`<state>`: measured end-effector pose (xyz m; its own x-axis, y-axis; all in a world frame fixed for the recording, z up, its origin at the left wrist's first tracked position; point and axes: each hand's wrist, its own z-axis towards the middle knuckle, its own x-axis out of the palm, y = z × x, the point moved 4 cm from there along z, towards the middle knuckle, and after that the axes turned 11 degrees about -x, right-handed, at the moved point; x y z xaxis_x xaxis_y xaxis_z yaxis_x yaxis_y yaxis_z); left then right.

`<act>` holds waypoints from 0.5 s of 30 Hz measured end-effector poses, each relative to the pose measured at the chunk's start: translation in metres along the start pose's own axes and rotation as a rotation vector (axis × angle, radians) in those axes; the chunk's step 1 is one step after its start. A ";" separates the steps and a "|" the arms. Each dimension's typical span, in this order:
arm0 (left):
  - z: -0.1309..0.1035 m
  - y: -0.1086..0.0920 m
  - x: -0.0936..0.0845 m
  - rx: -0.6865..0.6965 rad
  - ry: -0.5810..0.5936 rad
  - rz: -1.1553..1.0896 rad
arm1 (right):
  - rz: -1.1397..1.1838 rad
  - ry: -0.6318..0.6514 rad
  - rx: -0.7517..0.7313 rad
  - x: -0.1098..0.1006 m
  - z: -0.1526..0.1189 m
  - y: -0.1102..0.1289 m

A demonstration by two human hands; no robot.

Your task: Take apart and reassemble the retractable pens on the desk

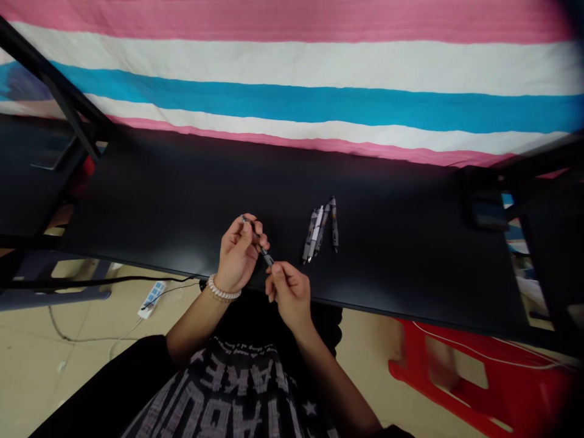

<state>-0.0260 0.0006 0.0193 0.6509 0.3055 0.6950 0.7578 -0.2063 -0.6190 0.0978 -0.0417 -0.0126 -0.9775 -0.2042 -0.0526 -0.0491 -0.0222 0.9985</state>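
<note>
A dark grey pen (267, 257) is held slantwise between my two hands, above the front edge of the black table (401, 243). Around its upper left end, the fingers of my left hand (239, 252) are closed. My right hand (289, 292) pinches the lower right end between thumb and fingers, covering the tip. To the right of the hands lies a small group of pens: a white one (316, 231) among dark ones, with another dark pen (334, 225) a little apart at the right.
A striped pink, white and blue cloth (319, 103) hangs along the table's back. Black metal frame bars (68, 97) rise at the left. On the floor are a white power strip (152, 299) and a red plastic stool (410, 359). A dark object (488, 207) stands at the right end.
</note>
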 end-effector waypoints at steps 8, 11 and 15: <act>-0.005 -0.006 -0.001 -0.223 -0.036 -0.191 | -0.382 -0.004 -0.331 0.010 -0.013 0.004; -0.003 -0.007 -0.003 -0.226 -0.031 -0.186 | -0.412 0.019 -0.346 0.008 -0.013 0.003; 0.011 -0.001 -0.001 -0.298 0.052 -0.110 | -0.498 0.000 -0.360 0.006 -0.010 0.003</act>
<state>-0.0283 0.0109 0.0149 0.5599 0.2947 0.7744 0.7988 -0.4402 -0.4100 0.0935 -0.0533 -0.0099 -0.8551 -0.0839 -0.5116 -0.4275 -0.4441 0.7874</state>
